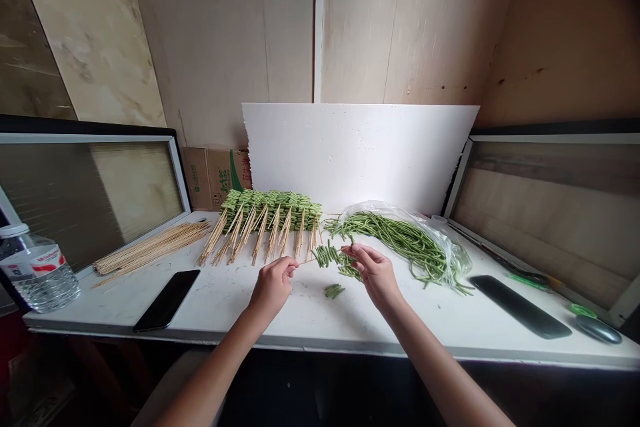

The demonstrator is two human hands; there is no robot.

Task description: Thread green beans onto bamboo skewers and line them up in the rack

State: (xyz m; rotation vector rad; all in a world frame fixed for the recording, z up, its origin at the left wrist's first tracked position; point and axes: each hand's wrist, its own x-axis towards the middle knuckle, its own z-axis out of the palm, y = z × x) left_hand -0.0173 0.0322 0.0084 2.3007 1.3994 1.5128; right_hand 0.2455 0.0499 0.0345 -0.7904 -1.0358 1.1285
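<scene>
My left hand is closed on the bare end of a thin wooden skewer. Several short green bean pieces are threaded side by side along it. At the skewer's other end, my right hand pinches a single cut piece of green bean by its fingertips. Loose cut bean pieces lie on the white table below, and more sit partly hidden behind my right hand. Beyond my left hand, finished bean skewers are stacked in a row with their sticks pointing toward me.
Bare skewers lie in a bundle at the left, near a phone and a water bottle. Long green beans spill from a clear plastic bag on the right. A dark flat object and a mouse-shaped object lie farther right.
</scene>
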